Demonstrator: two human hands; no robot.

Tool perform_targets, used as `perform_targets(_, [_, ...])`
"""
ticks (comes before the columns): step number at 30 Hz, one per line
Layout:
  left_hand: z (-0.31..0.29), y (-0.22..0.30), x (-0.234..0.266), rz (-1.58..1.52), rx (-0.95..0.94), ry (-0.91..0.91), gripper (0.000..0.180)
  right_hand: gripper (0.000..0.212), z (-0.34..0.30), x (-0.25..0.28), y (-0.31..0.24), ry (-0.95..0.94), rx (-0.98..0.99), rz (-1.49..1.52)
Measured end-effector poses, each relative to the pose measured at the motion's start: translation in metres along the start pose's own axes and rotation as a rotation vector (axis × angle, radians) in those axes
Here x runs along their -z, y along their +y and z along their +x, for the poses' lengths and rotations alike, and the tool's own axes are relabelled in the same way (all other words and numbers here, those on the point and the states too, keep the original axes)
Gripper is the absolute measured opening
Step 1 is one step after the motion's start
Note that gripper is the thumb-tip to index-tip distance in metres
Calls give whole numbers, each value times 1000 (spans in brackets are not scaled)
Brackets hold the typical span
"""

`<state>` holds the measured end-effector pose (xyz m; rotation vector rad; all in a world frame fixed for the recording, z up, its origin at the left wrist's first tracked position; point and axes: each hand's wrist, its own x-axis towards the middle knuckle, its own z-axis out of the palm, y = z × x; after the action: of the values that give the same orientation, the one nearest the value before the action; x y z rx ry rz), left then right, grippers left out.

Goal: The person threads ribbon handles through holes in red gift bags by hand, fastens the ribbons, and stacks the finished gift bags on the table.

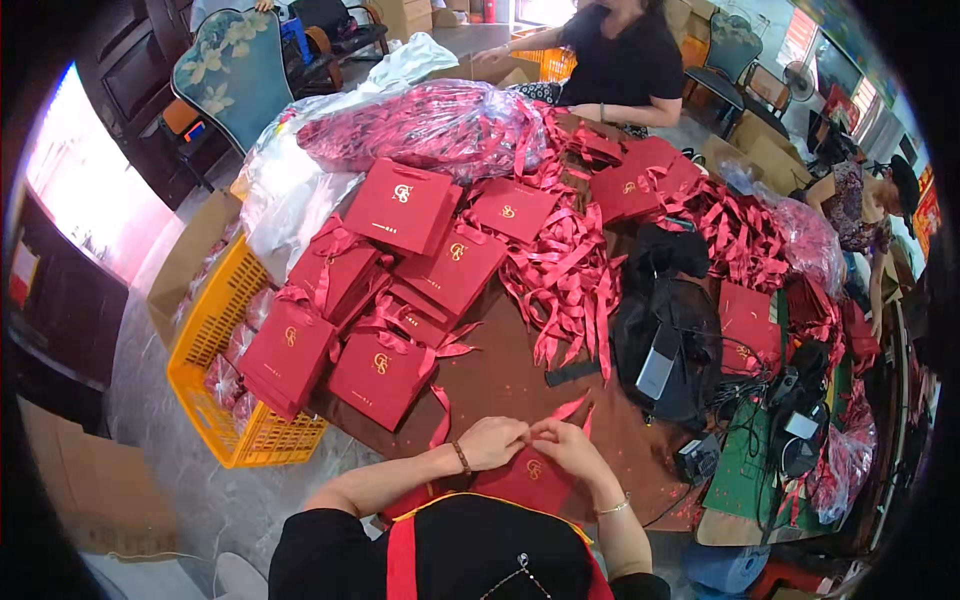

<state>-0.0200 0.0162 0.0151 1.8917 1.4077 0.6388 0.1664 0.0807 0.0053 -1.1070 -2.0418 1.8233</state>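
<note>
You can pass over the bare brown desk (510, 365) at the frame's centre and just right of lower centre. Left of centre, stacked red bags (450, 270) block you; above centre, heaped ribbons (570, 270); right of centre, a black bag (690, 300) and a small black device (698, 460).

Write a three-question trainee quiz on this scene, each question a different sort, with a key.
1. Multiple choice: the left hand and the right hand are both nearest to
A) a yellow plastic crate
B) a red paper bag with a gold emblem
C) a blue upholstered chair

2. True or false: the nearer yellow latticed plastic crate stands to the left of the brown-topped table.

3. Short answer: which wrist wears the brown beaded bracelet?

Key: 1 B; 2 true; 3 the left.
</note>
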Motion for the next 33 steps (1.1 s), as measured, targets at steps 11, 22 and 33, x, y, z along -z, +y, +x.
perform_targets(11, [2, -1, 0, -56, 7, 2, 14, 26, -4, 2, 5, -33, -108, 147])
perform_targets(22, [-5, -2, -5, -41, -28, 48, 14, 25, -9, 0, -20, 20, -81, -78])
perform_targets(33, [-3, -9, 6, -50, -30, 62, 14, 26, 4, -1, -11, -18, -114, -14])
